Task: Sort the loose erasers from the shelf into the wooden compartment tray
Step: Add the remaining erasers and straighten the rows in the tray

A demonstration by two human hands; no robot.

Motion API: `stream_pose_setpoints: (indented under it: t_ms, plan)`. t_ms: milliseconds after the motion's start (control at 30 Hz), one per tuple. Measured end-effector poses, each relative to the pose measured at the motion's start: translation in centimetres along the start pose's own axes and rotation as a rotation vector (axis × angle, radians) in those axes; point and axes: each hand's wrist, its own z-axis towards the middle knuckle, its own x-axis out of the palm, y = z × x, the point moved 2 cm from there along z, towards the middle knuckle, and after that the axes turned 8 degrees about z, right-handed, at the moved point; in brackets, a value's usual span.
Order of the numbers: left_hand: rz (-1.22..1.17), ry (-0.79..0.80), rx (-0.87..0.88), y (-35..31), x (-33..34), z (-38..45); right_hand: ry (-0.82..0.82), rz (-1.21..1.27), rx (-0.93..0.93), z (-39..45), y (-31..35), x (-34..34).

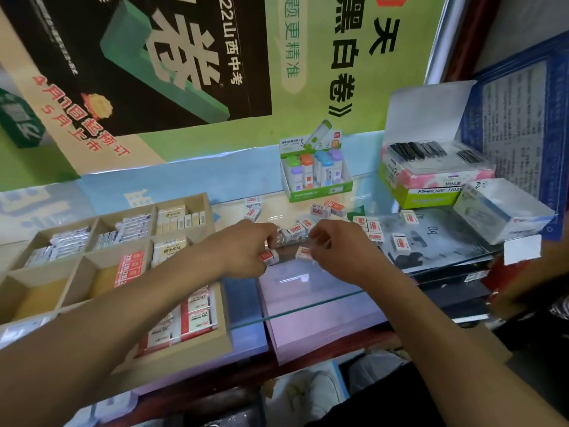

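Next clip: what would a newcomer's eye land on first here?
Two bare forearms reach to mid-frame, where the left hand grips a small red-and-white eraser and the right hand pinches another among loose erasers on the glass shelf. Left sits the part-filled wooden compartment tray; a large green poster hangs behind.

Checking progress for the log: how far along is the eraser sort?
Partway. Done: several compartments of the wooden tray already hold packed erasers. In hand: the left hand grips one eraser; the right hand pinches another. Left: many loose erasers lie scattered on the glass shelf, and one near-left compartment looks empty.
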Motion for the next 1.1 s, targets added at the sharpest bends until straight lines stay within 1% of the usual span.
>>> stream_pose_setpoints:
  t_ms: [100, 200, 267, 333, 400, 633, 800, 900, 1000, 1100]
  plan:
    - [0.038, -0.003, -0.024, 0.6, 0.0, -0.4, -0.064, -0.094, -0.043, 0.3, 0.4, 0.2]
    - [0.031, -0.006, -0.049, 1.3, 0.1, -0.6, -0.12, -0.277, -0.061, 0.8, 0.4, -0.4]
    - [0.0, -0.007, -0.054, 1.5, 0.1, -0.6, -0.092, -0.403, -0.021, 1.0, -0.2, -1.0]
    - [0.0, -0.008, -0.05, 1.3, 0.2, -0.5, -0.017, -0.488, 0.016, 1.2, -1.0, -1.2]
    - [0.022, -0.008, -0.045, 1.1, 0.3, -0.5, 0.013, -0.477, 0.0, 1.4, -1.5, -1.0]
    - [0.07, -0.013, -0.053, 0.8, 0.5, -0.5, -0.03, -0.392, -0.065, 1.3, -1.7, -0.8]
    - [0.052, -0.026, -0.053, 0.7, 0.5, -0.7, 0.003, -0.189, -0.135, 0.7, -1.6, -1.5]
    - [0.029, -0.047, -0.053, 0.6, 0.6, -0.9, -0.032, -0.128, -0.146, 0.5, -1.8, -1.7]
    - [0.025, -0.048, -0.049, 0.5, 0.6, -1.0, -0.1, -0.233, -0.092, 0.9, -1.9, -1.3]
    - [0.014, -0.051, -0.048, 0.5, 0.5, -1.0, -0.131, -0.352, -0.047, 1.4, -1.6, -0.9]
